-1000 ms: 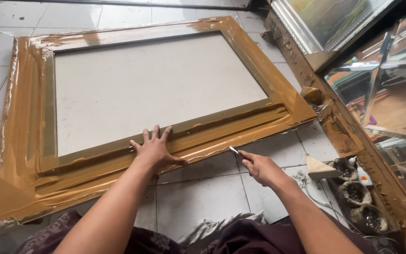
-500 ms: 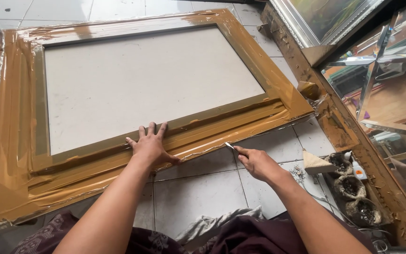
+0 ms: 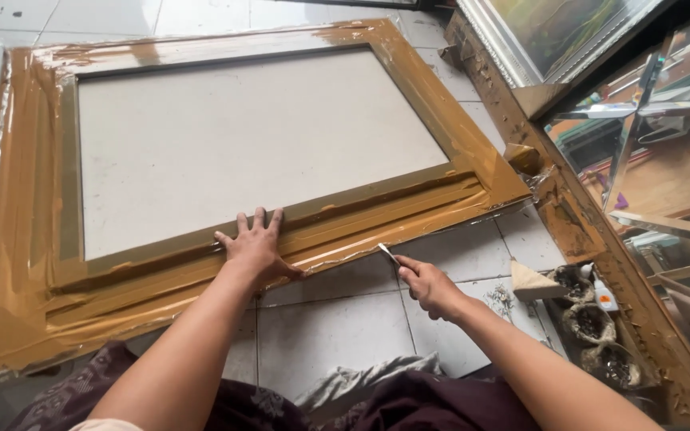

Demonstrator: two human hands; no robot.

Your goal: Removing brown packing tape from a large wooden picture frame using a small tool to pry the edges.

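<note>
A large picture frame point(image 3: 449, 152) lies flat on the tiled floor, its border wrapped in brown tape and clear film around a pale backing board point(image 3: 249, 136). My left hand point(image 3: 255, 247) presses flat on the frame's near rail, fingers spread. My right hand point(image 3: 425, 287) grips a small metal blade point(image 3: 388, 253) whose tip touches the film at the near edge of the frame.
A tall gilded mirror frame point(image 3: 600, 239) leans along the right side, with a silver-framed painting point(image 3: 553, 32) behind it. A pale wedge block point(image 3: 530, 281), a small glue bottle point(image 3: 603, 295) and several dark cups point(image 3: 588, 323) sit by the mirror. Cloth point(image 3: 377, 375) lies over my lap.
My right hand has slid the blade a little to the left along the frame's near edge. The left hand stays pressed on the rail; the view shifted slightly.
</note>
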